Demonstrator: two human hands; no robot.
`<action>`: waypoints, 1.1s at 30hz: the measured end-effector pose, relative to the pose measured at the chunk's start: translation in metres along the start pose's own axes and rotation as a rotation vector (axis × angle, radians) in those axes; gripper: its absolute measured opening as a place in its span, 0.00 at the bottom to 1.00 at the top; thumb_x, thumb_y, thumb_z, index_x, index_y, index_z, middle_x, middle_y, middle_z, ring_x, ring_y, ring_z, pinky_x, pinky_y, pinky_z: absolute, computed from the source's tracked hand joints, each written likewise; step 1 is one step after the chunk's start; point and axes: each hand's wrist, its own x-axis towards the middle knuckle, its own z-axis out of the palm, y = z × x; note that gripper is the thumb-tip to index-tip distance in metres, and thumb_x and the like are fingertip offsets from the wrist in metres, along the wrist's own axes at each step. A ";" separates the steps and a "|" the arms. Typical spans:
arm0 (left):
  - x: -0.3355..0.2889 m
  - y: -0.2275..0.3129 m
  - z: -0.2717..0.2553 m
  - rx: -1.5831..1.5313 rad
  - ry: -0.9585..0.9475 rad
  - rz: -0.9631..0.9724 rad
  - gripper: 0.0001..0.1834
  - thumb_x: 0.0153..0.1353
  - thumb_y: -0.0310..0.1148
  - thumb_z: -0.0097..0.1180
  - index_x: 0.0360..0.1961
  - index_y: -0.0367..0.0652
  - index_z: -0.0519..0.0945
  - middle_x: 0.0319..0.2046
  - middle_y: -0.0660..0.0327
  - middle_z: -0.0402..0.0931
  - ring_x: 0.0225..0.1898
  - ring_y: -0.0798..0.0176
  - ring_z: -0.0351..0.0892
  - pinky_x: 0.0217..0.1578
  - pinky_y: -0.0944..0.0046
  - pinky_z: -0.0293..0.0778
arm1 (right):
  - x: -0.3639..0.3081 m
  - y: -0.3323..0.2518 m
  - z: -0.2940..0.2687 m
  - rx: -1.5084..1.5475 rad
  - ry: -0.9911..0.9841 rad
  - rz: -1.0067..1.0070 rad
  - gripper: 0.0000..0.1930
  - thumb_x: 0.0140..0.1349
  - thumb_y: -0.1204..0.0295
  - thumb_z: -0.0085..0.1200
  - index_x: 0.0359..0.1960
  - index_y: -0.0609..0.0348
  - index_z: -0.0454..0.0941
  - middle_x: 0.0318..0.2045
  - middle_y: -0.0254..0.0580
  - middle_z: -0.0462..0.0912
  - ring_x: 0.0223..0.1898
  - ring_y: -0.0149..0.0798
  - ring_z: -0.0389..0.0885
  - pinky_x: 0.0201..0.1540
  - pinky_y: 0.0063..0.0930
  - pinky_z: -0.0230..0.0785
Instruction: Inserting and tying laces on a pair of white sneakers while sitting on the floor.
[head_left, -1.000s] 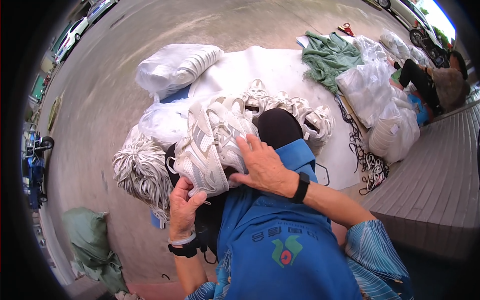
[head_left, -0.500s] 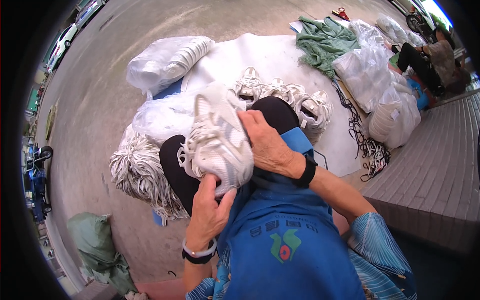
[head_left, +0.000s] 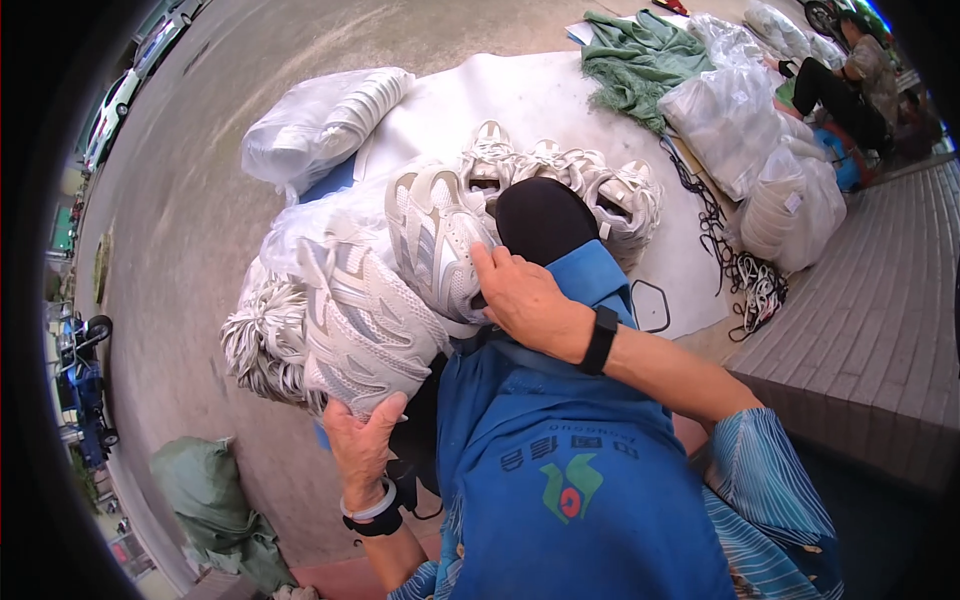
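Observation:
My left hand (head_left: 358, 440) grips the near end of a white-and-grey sneaker upper (head_left: 365, 330), with the thumb on top and the fingers underneath. Just right of it, a second sneaker upper (head_left: 425, 225) is held by my right hand (head_left: 525, 300), whose fingers close on its side; part of that grip is hidden. Both uppers are over my lap, side by side, and no sole shows on either. Beyond my right knee (head_left: 545, 220), several laced sneaker uppers (head_left: 628, 200) stand in a row. A thick bundle of whitish laces (head_left: 262, 335) lies left of my lap.
Plastic-wrapped stacks of white pieces (head_left: 320, 125) lie far left, more bags (head_left: 725, 125) far right. A white sheet (head_left: 450, 100) covers the ground ahead. Dark laces (head_left: 715, 230) and green cloth (head_left: 645, 60) lie right. Another person (head_left: 850, 90) sits at far right; a green sack (head_left: 205, 490) sits left.
The sneaker piece held in both hands has given way to two separate uppers. My left hand has moved left and down with one; my right hand keeps near its place with the other.

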 end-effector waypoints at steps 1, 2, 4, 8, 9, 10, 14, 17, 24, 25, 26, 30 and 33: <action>0.000 0.000 -0.004 0.002 0.000 0.001 0.21 0.53 0.28 0.67 0.47 0.30 0.76 0.40 0.60 0.79 0.38 0.68 0.76 0.38 0.69 0.73 | 0.006 0.000 0.005 -0.127 -0.021 0.013 0.30 0.51 0.77 0.56 0.57 0.72 0.60 0.41 0.56 0.72 0.38 0.52 0.80 0.36 0.36 0.75; 0.000 -0.003 -0.008 0.088 -0.003 0.023 0.22 0.53 0.28 0.67 0.47 0.30 0.75 0.42 0.60 0.78 0.40 0.68 0.76 0.39 0.69 0.73 | 0.011 0.002 0.009 -0.256 -0.042 0.027 0.32 0.51 0.76 0.58 0.57 0.73 0.59 0.39 0.55 0.73 0.35 0.50 0.81 0.32 0.34 0.76; -0.001 -0.004 -0.011 0.172 -0.006 0.048 0.22 0.53 0.28 0.67 0.48 0.31 0.75 0.43 0.60 0.77 0.41 0.68 0.75 0.40 0.70 0.72 | 0.020 0.005 0.014 -0.283 -0.030 0.026 0.32 0.51 0.76 0.58 0.57 0.73 0.59 0.38 0.54 0.74 0.32 0.48 0.82 0.30 0.33 0.76; -0.011 -0.005 -0.020 0.043 0.042 -0.003 0.30 0.53 0.26 0.66 0.56 0.31 0.68 0.49 0.57 0.74 0.47 0.65 0.75 0.49 0.67 0.70 | 0.025 0.008 0.015 -0.235 0.025 -0.048 0.31 0.52 0.76 0.56 0.57 0.74 0.59 0.35 0.53 0.74 0.30 0.49 0.82 0.30 0.34 0.76; -0.014 -0.004 -0.022 0.001 0.072 -0.016 0.30 0.53 0.26 0.66 0.56 0.31 0.68 0.49 0.57 0.74 0.48 0.64 0.74 0.52 0.66 0.68 | 0.027 0.008 0.013 -0.240 0.022 -0.056 0.31 0.52 0.76 0.56 0.57 0.74 0.59 0.35 0.53 0.74 0.30 0.49 0.82 0.30 0.34 0.76; -0.017 -0.002 -0.024 -0.006 0.081 -0.015 0.30 0.53 0.26 0.66 0.56 0.31 0.68 0.49 0.57 0.74 0.48 0.64 0.74 0.52 0.66 0.68 | 0.029 0.009 0.011 -0.225 0.025 -0.078 0.28 0.53 0.75 0.55 0.55 0.73 0.61 0.34 0.54 0.74 0.30 0.50 0.82 0.30 0.35 0.76; -0.029 0.008 -0.039 -0.092 0.250 0.153 0.20 0.52 0.23 0.65 0.47 0.30 0.76 0.42 0.59 0.78 0.41 0.66 0.76 0.44 0.69 0.70 | 0.049 -0.006 0.007 -0.292 0.152 -0.203 0.17 0.49 0.74 0.56 0.40 0.70 0.69 0.29 0.49 0.76 0.27 0.44 0.82 0.27 0.31 0.76; -0.029 0.013 -0.049 0.057 0.254 0.152 0.19 0.52 0.22 0.65 0.46 0.30 0.76 0.41 0.59 0.78 0.40 0.66 0.76 0.44 0.69 0.70 | 0.079 -0.014 -0.004 -0.190 0.096 -0.260 0.13 0.56 0.74 0.50 0.42 0.66 0.65 0.34 0.56 0.75 0.29 0.55 0.80 0.32 0.43 0.74; -0.023 0.006 -0.050 0.034 0.250 0.012 0.19 0.52 0.25 0.64 0.45 0.29 0.76 0.38 0.61 0.78 0.37 0.69 0.75 0.40 0.70 0.70 | 0.058 -0.014 -0.010 0.158 0.039 -0.204 0.27 0.49 0.71 0.61 0.49 0.66 0.63 0.39 0.59 0.71 0.39 0.60 0.76 0.42 0.45 0.71; -0.022 0.005 -0.052 0.034 0.252 0.004 0.19 0.52 0.25 0.64 0.45 0.29 0.76 0.38 0.61 0.78 0.37 0.69 0.75 0.40 0.70 0.70 | 0.051 -0.017 -0.009 0.227 0.019 -0.192 0.27 0.48 0.71 0.62 0.48 0.67 0.62 0.41 0.61 0.69 0.39 0.63 0.75 0.41 0.47 0.71; -0.021 0.004 -0.054 0.049 0.238 -0.014 0.19 0.53 0.25 0.64 0.45 0.30 0.76 0.37 0.61 0.78 0.36 0.69 0.74 0.39 0.70 0.70 | 0.042 -0.015 -0.005 0.284 0.024 -0.213 0.27 0.46 0.72 0.64 0.45 0.68 0.64 0.42 0.60 0.67 0.40 0.62 0.75 0.43 0.46 0.70; -0.014 0.001 -0.050 0.071 0.212 0.006 0.20 0.53 0.26 0.64 0.47 0.30 0.75 0.38 0.61 0.78 0.35 0.70 0.74 0.37 0.71 0.70 | 0.018 -0.018 0.008 -0.002 0.093 -0.364 0.22 0.44 0.71 0.64 0.40 0.64 0.70 0.41 0.54 0.68 0.45 0.55 0.73 0.49 0.44 0.67; -0.017 0.001 -0.048 0.017 0.196 -0.058 0.21 0.53 0.27 0.65 0.47 0.31 0.74 0.39 0.60 0.77 0.36 0.69 0.74 0.39 0.70 0.70 | 0.026 -0.014 0.022 -0.285 0.182 -0.249 0.19 0.43 0.70 0.63 0.37 0.63 0.73 0.40 0.51 0.68 0.43 0.50 0.72 0.47 0.41 0.66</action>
